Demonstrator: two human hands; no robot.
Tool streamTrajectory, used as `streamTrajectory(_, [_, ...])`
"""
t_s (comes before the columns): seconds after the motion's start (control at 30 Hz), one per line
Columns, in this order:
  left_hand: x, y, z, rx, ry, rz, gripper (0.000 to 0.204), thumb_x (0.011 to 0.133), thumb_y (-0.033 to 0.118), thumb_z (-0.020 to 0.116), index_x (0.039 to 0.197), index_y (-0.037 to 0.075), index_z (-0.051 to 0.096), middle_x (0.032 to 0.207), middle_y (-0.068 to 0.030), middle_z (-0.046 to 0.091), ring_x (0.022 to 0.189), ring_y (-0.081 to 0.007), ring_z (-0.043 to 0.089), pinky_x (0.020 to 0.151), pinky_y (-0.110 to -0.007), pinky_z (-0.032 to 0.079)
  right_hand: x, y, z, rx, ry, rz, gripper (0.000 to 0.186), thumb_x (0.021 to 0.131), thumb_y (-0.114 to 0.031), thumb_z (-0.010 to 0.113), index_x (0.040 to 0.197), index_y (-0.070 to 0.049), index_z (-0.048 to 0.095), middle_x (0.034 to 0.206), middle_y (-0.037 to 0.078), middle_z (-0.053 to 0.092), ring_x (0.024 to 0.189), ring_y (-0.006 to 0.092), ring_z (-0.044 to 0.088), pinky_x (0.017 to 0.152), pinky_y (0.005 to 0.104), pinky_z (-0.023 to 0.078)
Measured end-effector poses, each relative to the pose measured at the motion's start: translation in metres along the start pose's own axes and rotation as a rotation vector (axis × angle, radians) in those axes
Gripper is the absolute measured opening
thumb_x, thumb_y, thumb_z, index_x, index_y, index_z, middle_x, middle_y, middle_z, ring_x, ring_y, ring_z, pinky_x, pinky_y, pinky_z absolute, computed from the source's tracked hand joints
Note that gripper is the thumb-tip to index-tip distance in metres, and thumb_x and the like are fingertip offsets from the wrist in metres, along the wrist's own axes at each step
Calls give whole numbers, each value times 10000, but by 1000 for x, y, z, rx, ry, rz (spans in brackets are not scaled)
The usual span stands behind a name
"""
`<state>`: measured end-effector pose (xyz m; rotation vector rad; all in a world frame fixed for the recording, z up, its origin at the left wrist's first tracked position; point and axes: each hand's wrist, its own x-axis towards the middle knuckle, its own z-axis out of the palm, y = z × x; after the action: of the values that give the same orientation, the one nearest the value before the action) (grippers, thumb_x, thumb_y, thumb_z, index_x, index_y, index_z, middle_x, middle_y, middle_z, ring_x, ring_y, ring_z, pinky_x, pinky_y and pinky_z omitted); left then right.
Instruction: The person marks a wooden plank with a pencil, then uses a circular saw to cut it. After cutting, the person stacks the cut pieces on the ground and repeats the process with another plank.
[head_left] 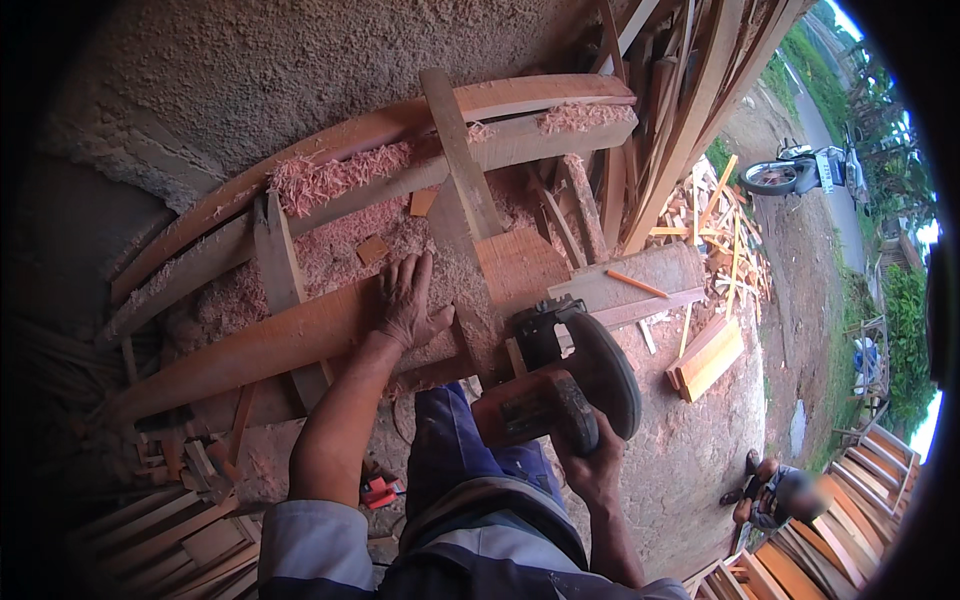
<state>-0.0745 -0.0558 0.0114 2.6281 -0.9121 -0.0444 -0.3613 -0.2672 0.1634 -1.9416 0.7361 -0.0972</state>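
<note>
My left hand [408,305] lies on a long reddish plank [250,345], its fingers stretched over the face and not wrapped round it. In my right hand [592,462] is the rear handle of a circular saw [530,405], with a round dark guard and a reddish-brown motor body. The saw's front sits by a short wide piece of reddish wood [520,265], on the wooden bench frame. Its blade is hidden from view. Just right of it, an orange pencil-like stick [637,284] rests on a dusty board [650,270].
Curved beams covered in shavings [340,175] stand along the rough wall [300,70]. Upright planks [690,120] lean at the back right, above scattered offcuts [740,230]. Cut blocks [705,358] lie on the ground. A person [785,495] sits at lower right; a motorcycle [805,172] stands outside.
</note>
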Motion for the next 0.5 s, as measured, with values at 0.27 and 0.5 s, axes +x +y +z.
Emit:
streamTrajectory(0.27, [0,-3,3,26,30,43,1009,782,582,627,1530,-34,342,1499,-262,381,1335,-440,377,1145,-573,273,-24,15,-15,48,-18,41,519,780,-61,832,1254,26,639,966,94,737,857,131,692,793,295,553])
streamTrajectory(0.5, [1,-1,0,49,18,48,998,792,588,611,1523,-38,344,1474,-262,406,1321,-439,389,1136,-571,274,-32,14,-14,80,8,26,504,760,-41,833,1226,33,654,944,79,723,812,120,671,753,289,545])
